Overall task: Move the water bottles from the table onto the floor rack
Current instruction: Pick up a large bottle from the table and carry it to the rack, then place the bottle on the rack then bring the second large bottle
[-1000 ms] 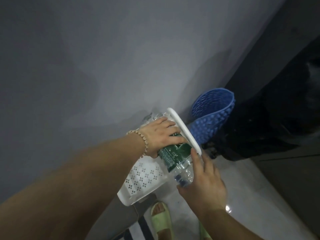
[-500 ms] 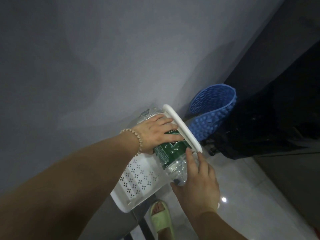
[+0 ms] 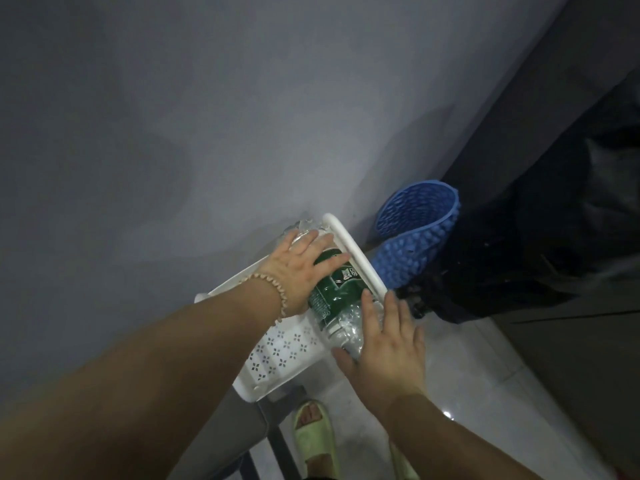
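A clear water bottle [image 3: 337, 292] with a dark green label lies on its side in the white perforated floor rack [image 3: 277, 355], against the rack's white rail [image 3: 356, 258]. My left hand [image 3: 298, 268] lies over the bottle's upper part with fingers spread across it, a bead bracelet on the wrist. My right hand [image 3: 384, 344] cups the bottle's lower end, fingers along its side and thumb under it. More clear plastic [image 3: 304, 225] shows behind my left hand near the wall; what it is stays unclear.
A grey wall [image 3: 207, 133] rises right behind the rack. A blue knobbly mat [image 3: 415, 233] curls up to the right, beside a black bag [image 3: 519, 265]. Pale tiled floor [image 3: 467, 375] lies below, with my feet in green slippers [image 3: 315, 441].
Both hands have stayed on the bottle. It has sunk slightly lower into the rack, and my right hand has slid up along its lower end.
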### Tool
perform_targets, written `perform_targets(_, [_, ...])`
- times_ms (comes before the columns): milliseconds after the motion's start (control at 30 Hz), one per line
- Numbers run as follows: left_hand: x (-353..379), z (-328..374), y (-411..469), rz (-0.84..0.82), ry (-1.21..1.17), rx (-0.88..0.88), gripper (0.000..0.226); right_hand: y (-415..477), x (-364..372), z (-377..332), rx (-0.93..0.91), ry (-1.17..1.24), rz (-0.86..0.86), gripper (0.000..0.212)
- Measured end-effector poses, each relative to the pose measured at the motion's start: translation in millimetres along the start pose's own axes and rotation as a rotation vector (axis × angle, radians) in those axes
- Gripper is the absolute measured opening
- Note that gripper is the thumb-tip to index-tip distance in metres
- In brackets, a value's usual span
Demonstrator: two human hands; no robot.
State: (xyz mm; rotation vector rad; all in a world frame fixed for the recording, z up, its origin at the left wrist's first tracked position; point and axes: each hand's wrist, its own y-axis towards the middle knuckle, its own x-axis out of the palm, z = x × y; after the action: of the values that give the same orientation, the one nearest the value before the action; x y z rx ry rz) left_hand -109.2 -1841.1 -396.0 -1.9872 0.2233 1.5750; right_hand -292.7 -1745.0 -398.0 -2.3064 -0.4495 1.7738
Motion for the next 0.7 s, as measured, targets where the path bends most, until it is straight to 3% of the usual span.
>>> perform_targets(233, [-65, 58, -55, 0.142, -0.076, -0.409, 0.103, -5, -74, 12, -0.281, -0.037, 0.163, 0.084])
perform_targets(500, [-167, 174, -138, 0.439, -0.122, -0.932, 0.099, -69, -175, 47, -0.672, -0.053, 0.359, 0.08])
perform_targets(700, [-212, 247, -220, 0.537, -0.088, -1.092, 0.096, -144, -213, 43, -0.855, -0.039, 0.403, 0.078])
